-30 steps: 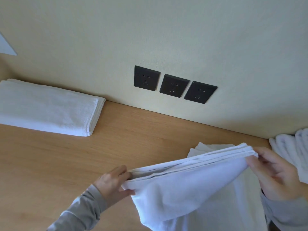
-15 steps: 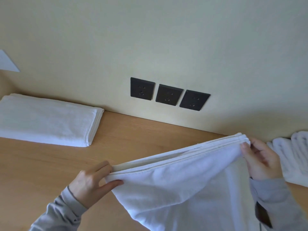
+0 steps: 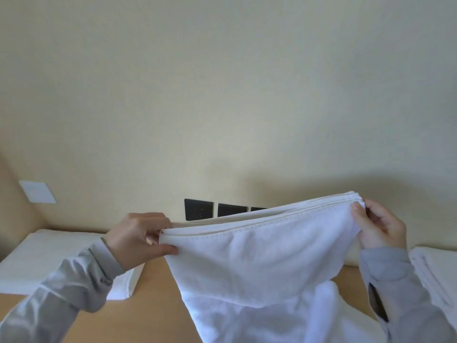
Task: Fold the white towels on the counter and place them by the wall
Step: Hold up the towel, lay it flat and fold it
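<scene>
A white towel [image 3: 259, 263] hangs doubled in the air above the wooden counter [image 3: 153, 305], its layered top edges stretched between my hands. My left hand [image 3: 138, 237] pinches the left end of those edges. My right hand [image 3: 378, 226] pinches the right end, slightly higher. The towel's lower part sags down to the counter and out of the bottom of the view. A folded white towel [image 3: 49, 258] lies by the wall at the left, partly behind my left sleeve.
The cream wall [image 3: 222, 95] stands right behind the counter. Black sockets [image 3: 199, 209] show just over the towel's top edge. More white towels [image 3: 435, 271] lie at the right edge. A white plate [image 3: 37, 191] is on the side wall at left.
Both hands have lifted the towel higher and pulled it wider apart. The view has tilted up, so the sockets are now partly hidden behind the towel's edge.
</scene>
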A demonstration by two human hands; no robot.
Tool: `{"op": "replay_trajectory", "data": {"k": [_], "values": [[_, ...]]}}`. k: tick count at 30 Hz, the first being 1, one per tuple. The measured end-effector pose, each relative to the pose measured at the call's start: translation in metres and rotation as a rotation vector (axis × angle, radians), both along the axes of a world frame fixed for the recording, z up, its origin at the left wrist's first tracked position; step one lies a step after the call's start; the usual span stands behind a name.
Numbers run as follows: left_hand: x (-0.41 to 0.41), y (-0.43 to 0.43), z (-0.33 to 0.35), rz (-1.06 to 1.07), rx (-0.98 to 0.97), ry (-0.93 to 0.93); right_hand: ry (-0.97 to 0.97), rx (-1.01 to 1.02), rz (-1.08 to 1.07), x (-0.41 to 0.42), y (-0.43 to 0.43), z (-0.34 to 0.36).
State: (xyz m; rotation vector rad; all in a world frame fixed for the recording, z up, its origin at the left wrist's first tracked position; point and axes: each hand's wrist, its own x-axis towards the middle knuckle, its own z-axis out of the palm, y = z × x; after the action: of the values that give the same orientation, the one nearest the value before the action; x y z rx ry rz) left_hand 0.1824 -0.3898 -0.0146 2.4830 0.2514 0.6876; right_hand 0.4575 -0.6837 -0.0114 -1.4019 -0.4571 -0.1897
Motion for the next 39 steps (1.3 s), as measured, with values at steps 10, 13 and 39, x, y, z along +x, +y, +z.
{"op": "replay_trajectory", "data": {"k": [10, 13, 39], "values": [[0.044, 0.000, 0.157, -0.104, 0.362, -0.150, -0.173, 0.099, -0.062, 0.007, -0.036, 0.131], [0.055, -0.008, 0.211, -0.109, 0.505, -0.212, -0.218, 0.113, -0.058, 0.012, -0.049, 0.166], [0.023, -0.063, 0.412, 0.133, 0.699, -0.510, -0.502, 0.292, -0.157, -0.007, -0.088, 0.366]]}}
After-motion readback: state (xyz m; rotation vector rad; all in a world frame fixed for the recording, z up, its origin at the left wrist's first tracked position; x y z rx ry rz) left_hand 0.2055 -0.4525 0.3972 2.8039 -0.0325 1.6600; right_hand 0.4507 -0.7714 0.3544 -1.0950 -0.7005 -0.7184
